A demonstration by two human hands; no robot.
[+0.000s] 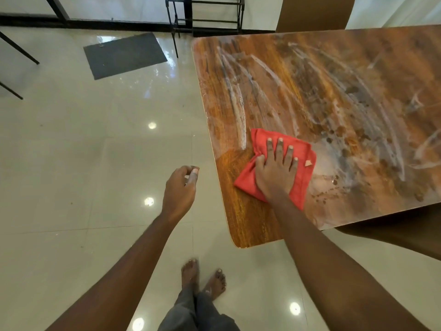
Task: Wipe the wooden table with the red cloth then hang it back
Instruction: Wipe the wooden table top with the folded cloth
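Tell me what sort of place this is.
Likely an indoor dining area, in a home or small eatery: a wooden table with a chair at it, a glossy tiled floor and a doormat.

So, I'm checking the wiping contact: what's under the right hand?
The red cloth lies under the right hand, pressed flat onto the wooden table. The tabletop beneath the cloth is covered and cannot be seen.

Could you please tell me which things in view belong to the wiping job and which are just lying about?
Part of the job: red cloth, wooden table, right hand pressing flat on the cloth.
Just lying about: dark floor mat, black metal rack, brown chair.
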